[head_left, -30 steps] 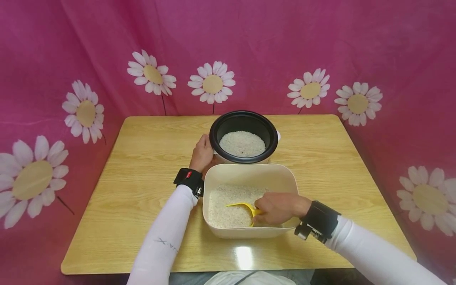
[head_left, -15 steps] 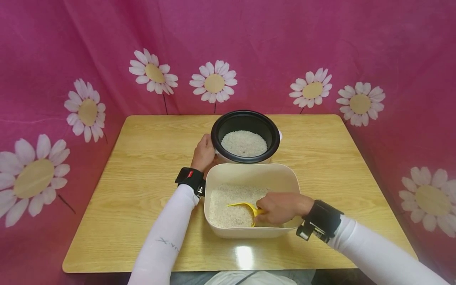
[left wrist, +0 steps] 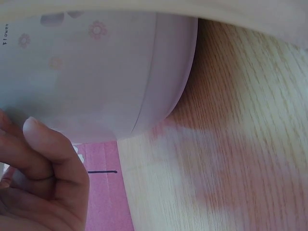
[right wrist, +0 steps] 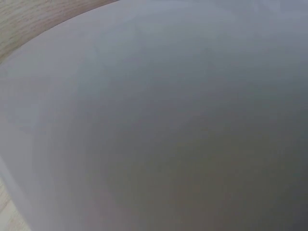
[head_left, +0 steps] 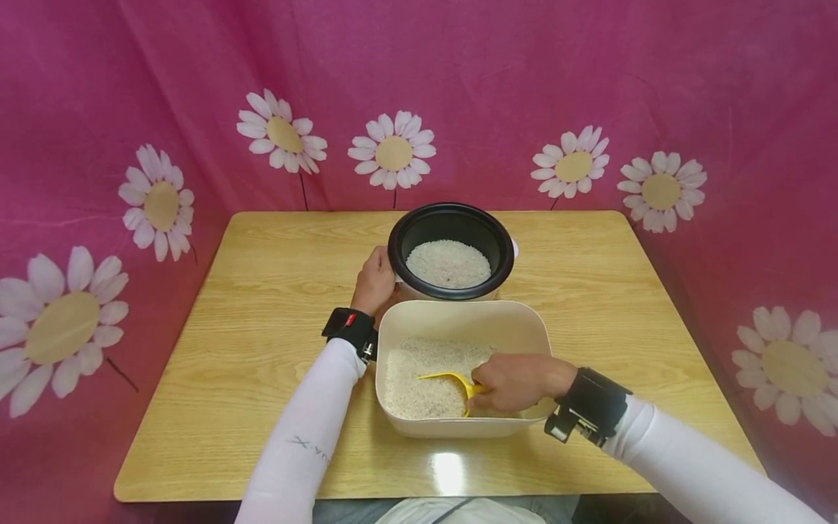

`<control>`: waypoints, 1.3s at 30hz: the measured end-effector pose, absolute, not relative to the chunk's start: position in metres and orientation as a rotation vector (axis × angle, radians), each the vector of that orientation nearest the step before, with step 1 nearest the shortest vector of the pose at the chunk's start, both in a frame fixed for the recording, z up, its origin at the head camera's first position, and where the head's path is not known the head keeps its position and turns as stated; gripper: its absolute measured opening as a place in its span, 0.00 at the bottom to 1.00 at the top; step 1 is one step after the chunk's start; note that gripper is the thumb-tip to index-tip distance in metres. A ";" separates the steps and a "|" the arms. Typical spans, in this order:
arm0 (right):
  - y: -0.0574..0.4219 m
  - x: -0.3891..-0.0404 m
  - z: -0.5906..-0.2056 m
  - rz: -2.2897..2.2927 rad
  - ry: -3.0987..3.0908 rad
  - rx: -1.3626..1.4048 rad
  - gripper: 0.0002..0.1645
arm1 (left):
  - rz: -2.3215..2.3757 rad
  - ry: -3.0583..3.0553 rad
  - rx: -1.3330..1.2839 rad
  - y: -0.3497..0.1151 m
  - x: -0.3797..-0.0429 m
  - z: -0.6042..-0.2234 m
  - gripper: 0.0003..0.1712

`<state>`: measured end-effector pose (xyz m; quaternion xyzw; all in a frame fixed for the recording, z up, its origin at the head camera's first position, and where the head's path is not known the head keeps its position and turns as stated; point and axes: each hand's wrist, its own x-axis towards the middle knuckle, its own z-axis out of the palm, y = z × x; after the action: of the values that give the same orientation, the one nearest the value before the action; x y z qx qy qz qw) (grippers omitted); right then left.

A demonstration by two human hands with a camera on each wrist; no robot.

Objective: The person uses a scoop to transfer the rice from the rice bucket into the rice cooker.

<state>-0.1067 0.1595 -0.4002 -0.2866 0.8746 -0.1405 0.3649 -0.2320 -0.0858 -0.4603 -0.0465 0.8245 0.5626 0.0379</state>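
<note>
Inside cream rectangular tub [head_left: 465, 319]: right hand [head_left: 513, 382] gripping yellow plastic scoop [head_left: 469, 389], bowl leftward
Ahead-left, beyond tub: round black-rimmed pot [head_left: 452, 294], left hand [head_left: 374, 282] gripping its side

Blurry pale container wall [right wrist: 154, 115], wood-grain table [right wrist: 29, 19] in left corners

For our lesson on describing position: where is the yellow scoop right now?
In the head view, the yellow scoop is inside the cream tub, at the rice, just left of the right hand, which grips it.
</note>
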 end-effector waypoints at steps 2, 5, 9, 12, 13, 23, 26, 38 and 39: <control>0.159 -0.107 -0.400 -0.356 2.252 -0.736 0.15 | 1.720 2.530 -0.148 -0.086 -0.232 -0.460 0.27; 0.159 -0.106 -0.400 -0.347 2.257 -0.740 0.15 | 1.720 2.521 -0.154 -0.086 -0.232 -0.460 0.26; 0.159 -0.105 -0.399 -0.342 2.263 -0.748 0.15 | 1.725 2.512 -0.147 -0.086 -0.231 -0.458 0.26; 0.159 -0.105 -0.399 -0.348 2.263 -0.757 0.16 | 1.732 2.503 -0.139 -0.086 -0.231 -0.459 0.26; 0.159 -0.106 -0.399 -0.353 2.263 -0.760 0.16 | 1.733 2.502 -0.138 -0.087 -0.231 -0.459 0.26; 0.160 -0.109 -0.398 -0.348 2.265 -0.775 0.16 | 1.735 2.505 -0.130 -0.087 -0.232 -0.460 0.26; 0.161 -0.110 -0.396 -0.366 2.267 -0.795 0.17 | 1.723 2.524 -0.129 -0.087 -0.233 -0.460 0.26; 0.163 -0.110 -0.392 -0.380 2.295 -0.779 0.17 | 1.685 2.569 -0.124 -0.087 -0.232 -0.459 0.27; 0.163 -0.111 -0.392 -0.386 2.295 -0.773 0.16 | 1.688 2.562 -0.125 -0.087 -0.232 -0.458 0.26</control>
<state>-0.1106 0.1635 -0.3916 -0.2967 0.8808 -0.1482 0.3378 -0.2318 -0.0867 -0.4584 -0.0408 0.8339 0.5493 0.0353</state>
